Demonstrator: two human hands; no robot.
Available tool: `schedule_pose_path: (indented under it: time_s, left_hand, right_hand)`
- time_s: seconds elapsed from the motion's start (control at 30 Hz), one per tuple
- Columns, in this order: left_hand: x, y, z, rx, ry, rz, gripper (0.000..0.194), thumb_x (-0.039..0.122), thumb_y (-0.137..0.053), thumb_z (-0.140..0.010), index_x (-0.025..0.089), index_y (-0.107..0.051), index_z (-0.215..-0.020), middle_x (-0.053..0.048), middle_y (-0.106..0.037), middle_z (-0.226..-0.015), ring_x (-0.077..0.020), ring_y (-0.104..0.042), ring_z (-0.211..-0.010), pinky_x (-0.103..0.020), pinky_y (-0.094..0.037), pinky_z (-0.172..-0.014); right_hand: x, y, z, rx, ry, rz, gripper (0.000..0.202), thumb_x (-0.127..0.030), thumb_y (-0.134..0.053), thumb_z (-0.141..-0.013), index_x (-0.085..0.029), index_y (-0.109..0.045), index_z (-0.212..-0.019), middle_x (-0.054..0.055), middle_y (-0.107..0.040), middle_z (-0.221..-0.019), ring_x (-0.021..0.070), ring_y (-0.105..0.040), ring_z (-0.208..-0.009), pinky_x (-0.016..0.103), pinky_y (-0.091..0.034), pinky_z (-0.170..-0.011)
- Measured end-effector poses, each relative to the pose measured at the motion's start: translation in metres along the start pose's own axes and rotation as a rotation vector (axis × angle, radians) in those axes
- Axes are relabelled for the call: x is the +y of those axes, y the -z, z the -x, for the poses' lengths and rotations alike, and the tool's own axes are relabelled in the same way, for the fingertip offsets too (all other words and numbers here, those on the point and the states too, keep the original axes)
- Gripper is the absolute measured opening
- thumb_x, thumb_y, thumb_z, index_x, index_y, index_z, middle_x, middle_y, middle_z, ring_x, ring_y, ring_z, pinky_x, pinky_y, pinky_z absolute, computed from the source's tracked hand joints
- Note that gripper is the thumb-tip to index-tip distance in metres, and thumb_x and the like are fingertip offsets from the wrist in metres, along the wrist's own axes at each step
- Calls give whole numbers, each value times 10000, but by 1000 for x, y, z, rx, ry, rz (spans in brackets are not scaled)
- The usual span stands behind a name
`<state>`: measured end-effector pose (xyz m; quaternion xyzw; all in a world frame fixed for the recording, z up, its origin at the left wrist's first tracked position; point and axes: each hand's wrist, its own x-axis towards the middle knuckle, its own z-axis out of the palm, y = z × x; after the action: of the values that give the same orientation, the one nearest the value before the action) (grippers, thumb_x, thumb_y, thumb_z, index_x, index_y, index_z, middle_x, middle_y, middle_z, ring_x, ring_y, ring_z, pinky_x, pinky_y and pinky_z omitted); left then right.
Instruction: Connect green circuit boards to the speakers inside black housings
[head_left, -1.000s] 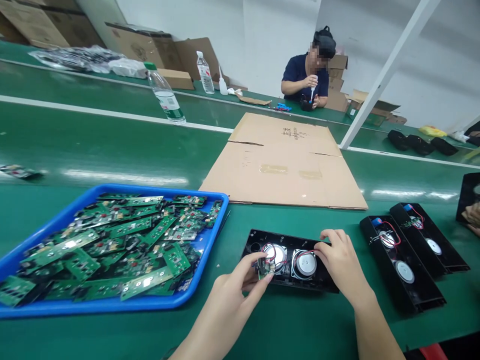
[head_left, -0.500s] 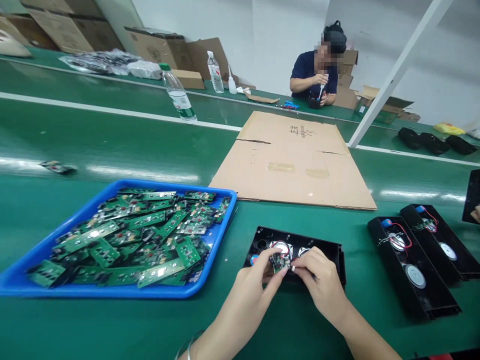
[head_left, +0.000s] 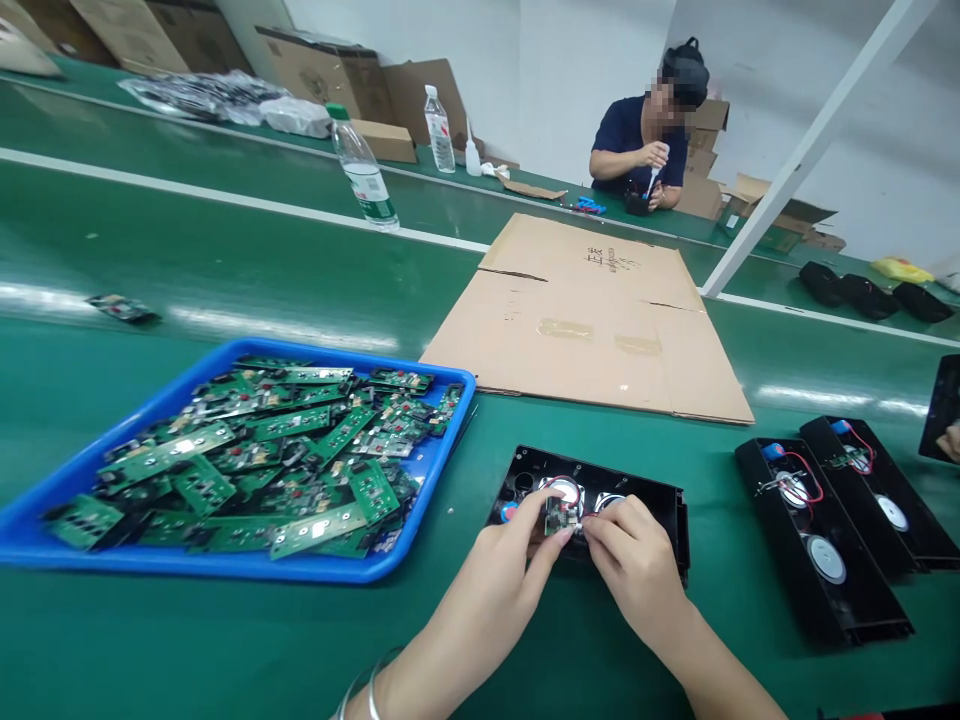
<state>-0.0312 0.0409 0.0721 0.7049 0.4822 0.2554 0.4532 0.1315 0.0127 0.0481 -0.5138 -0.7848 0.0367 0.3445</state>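
A small green circuit board is pinched between the thumb and fingers of my left hand, above an open black speaker housing. My right hand has its fingertips pressed together at the board's right edge. Whatever sits in that pinch is tiny and mostly hidden. Inside the housing are two round speakers, partly covered by my hands, a blue part at the left and a red wire curving by the left speaker.
To the left lies a blue tray piled with circuit boards. Two more black housings with speakers and wires lie at right. Beyond are a flat cardboard sheet, a water bottle and a person working at the far bench.
The view has shifted slightly. My right fingertips have moved a little up and closer against the board's edge, while my left hand keeps its hold on the board.
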Motion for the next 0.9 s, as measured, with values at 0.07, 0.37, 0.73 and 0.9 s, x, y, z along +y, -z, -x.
schedule_pose_path:
  time_s: [0.07, 0.37, 0.73, 0.9]
  left_hand:
    - [2, 0, -1, -9, 17, 7, 305, 310, -385, -864, 188, -511, -1113, -34, -702, -776, -205, -657, -669, -272, -484, -592]
    - [10, 1, -2, -33, -87, -116, 313, 229, -344, -882, 195, -540, -1125, -50, -717, -840, -226, -672, -748, -298, -488, -655]
    - [4, 8, 1, -161, -171, -112, 306, 208, -361, -893, 258, -525, -1147, -23, -683, -1052, -157, -653, -909, -208, -485, -751]
    - [-5, 5, -2, -136, -187, -112, 260, 268, -426, -850, 286, -588, -1052, -11, -705, -1033, -199, -674, -900, -217, -518, -752]
  right_hand:
    - [-2, 1, -2, 0, 71, 91, 223, -95, -428, -903, -141, -625, -810, 45, -572, -703, 140, -476, -628, 265, -384, -526]
    - [-9, -1, 0, -10, 134, 259, 288, -83, -393, -905, -147, -599, -715, 27, -512, -601, 141, -437, -543, 282, -333, -481]
    - [1, -6, 5, -115, -307, -329, 170, -140, -516, -847, -175, -586, -998, 35, -648, -800, 163, -612, -704, 278, -502, -639]
    - [-1, -3, 0, -198, -326, -276, 229, -107, -578, -805, -186, -614, -1017, 18, -644, -794, 147, -603, -701, 237, -477, -653]
